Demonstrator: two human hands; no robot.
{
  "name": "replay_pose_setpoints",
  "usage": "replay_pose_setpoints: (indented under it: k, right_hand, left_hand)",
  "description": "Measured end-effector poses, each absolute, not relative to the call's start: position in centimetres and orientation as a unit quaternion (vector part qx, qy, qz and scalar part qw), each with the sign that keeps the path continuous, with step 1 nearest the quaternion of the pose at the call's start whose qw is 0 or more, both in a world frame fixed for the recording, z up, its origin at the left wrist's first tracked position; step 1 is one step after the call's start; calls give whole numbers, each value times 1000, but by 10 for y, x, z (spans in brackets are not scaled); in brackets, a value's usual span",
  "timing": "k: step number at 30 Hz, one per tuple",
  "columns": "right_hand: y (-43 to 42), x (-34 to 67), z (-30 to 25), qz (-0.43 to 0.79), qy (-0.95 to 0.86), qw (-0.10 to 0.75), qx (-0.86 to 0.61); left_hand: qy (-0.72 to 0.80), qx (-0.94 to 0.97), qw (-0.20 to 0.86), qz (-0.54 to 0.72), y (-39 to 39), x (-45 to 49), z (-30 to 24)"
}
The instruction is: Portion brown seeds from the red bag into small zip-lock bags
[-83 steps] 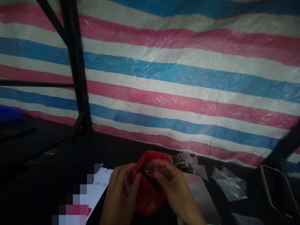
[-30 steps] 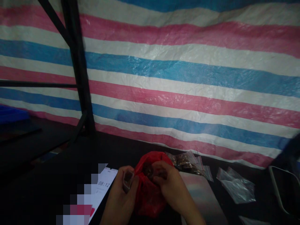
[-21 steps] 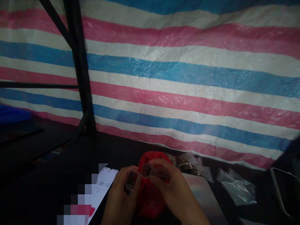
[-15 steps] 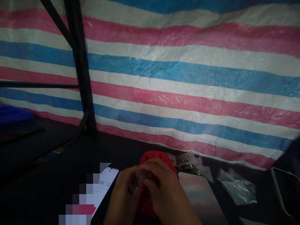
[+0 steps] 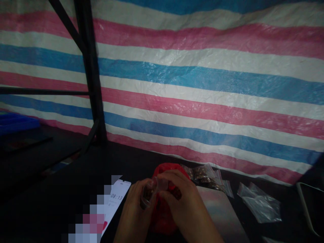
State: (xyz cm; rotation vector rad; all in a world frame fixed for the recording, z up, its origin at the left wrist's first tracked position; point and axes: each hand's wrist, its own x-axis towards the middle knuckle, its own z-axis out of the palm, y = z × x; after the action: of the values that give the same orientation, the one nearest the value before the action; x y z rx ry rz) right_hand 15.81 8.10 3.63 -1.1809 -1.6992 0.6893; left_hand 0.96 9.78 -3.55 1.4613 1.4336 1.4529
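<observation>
- The left hand (image 5: 134, 209) curls round a small clear bag (image 5: 147, 197), fingers and thumb keeping its mouth open; brownish bits show inside
- The right hand (image 5: 186, 199) pinches a small clear cup (image 5: 162, 184) between thumb and fingers, tipped toward the mouth of that bag; whether the two touch is hard to tell
- The red bag (image 5: 164, 222) sits open on the black table (image 5: 121, 158), below and behind both hands, partly hidden by them
- Filled bags (image 5: 204, 172) of brown bits lie in a pile just beyond the right hand, near a flat silvery plate (image 5: 220, 212)
- Flat clear bags (image 5: 263, 206) lie farther right, near a dark-screened device (image 5: 312, 209)
- A lit phone (image 5: 115, 202) reading 08:13 lies left of the left hand
</observation>
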Motion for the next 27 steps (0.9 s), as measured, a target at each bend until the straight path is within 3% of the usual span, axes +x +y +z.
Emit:
replay_pose_setpoints:
  k: [7,12,15,21,27]
  right_hand:
    - [94,177,15,243,-653,431,-574]
    - [82,173,10,236,-651,428,-581]
    - [65,161,21,304,-651,445,-535]
    - [50,152,32,286,-684,494,-454]
    - [49,173,30,307,-649,511,-472]
  left_hand:
    - [542,563,293,552,97,9,-38]
    - [530,589,71,605,94,10,-42]
    - [508,605,-37,612,90,13,-44]
    - [509,569,-83,641,95,23,-51]
    - [440,616,-85,648,82,44,-41]
